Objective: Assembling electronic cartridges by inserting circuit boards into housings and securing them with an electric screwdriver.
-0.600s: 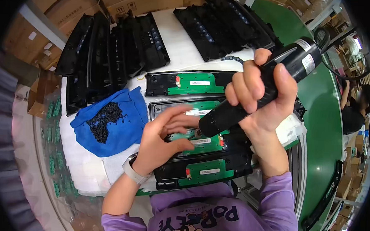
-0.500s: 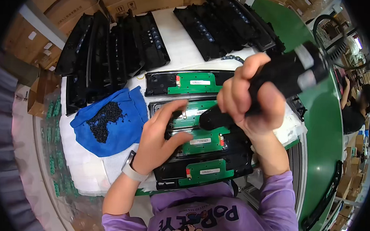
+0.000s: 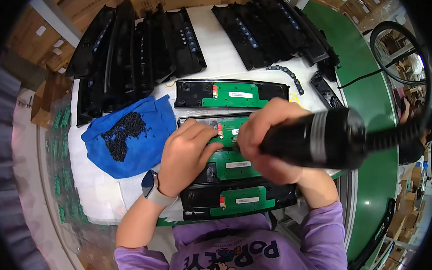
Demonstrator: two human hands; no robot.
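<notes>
My right hand [image 3: 269, 140] is wrapped around a black electric screwdriver [image 3: 323, 138] with a grey band, tilted so its cord end points right. Its tip is hidden behind my fingers, low over a green circuit board [image 3: 229, 123] in a black plastic panel [image 3: 192, 120], the second from the far end of a row. My left hand [image 3: 188, 150] bends over the left part of that panel. Its fingertips and thumb are drawn in at the board's red connector [image 3: 220, 130]; whether they pinch something small cannot be seen.
Other panels with boards lie beyond [image 3: 189, 92] and nearer [image 3: 283, 195]. Left sits a blue cloth [image 3: 95, 150] bearing small black screws [image 3: 123, 132]. Black housings stand behind on the left [image 3: 115, 56] and right [image 3: 260, 34]. The screwdriver's coiled cord [image 3: 401, 135] loops at right.
My right hand has brought the screwdriver down and tilted it over the second panel. My left hand's spread fingers have closed in and lowered onto the board's red connector.
</notes>
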